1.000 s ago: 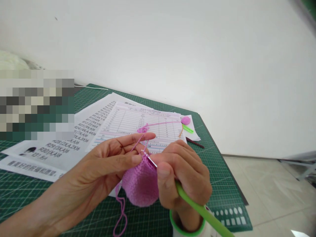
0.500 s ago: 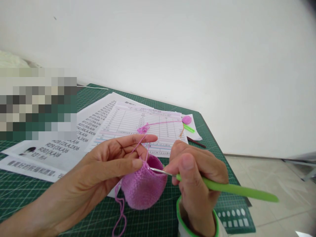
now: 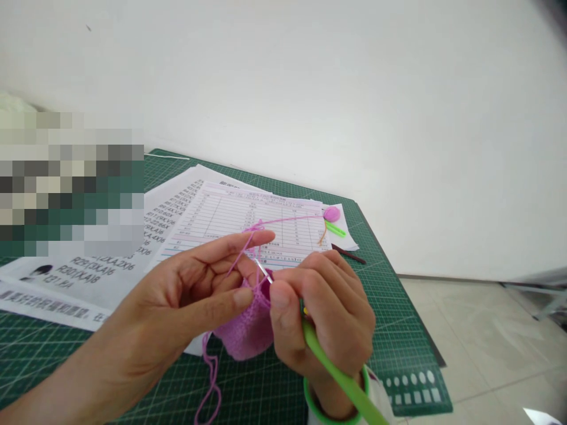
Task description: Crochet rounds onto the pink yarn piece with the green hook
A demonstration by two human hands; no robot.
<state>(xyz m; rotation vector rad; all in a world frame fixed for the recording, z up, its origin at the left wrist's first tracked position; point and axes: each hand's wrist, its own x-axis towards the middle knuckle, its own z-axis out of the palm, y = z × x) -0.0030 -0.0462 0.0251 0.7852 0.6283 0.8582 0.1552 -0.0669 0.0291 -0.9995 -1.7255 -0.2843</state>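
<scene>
Left hand (image 3: 190, 295): thumb and middle fingers pinch the rim of the pink crocheted cup (image 3: 245, 330); the forefinger is stretched out with the working yarn (image 3: 241, 254) running over it.
Right hand (image 3: 328, 319): fingers are curled tight round the green-handled crochet hook (image 3: 336, 378), thumb pressed along the shaft.
Hook: the steel tip points to 11 o'clock at the cup's rim; the handle runs off to 5 o'clock.
Cup's place: held just above the green cutting mat (image 3: 266, 395), at 6 o'clock of the pattern sheets (image 3: 230, 215).
Doing it well: probably an even pull on the forefinger strand, a firm pinch just beside the stitch, and turning the hook by the wrist.
Risk: a slack strand may split on the tip.
Nearby: a small pink crocheted disc (image 3: 332, 213) at 2 o'clock.
</scene>
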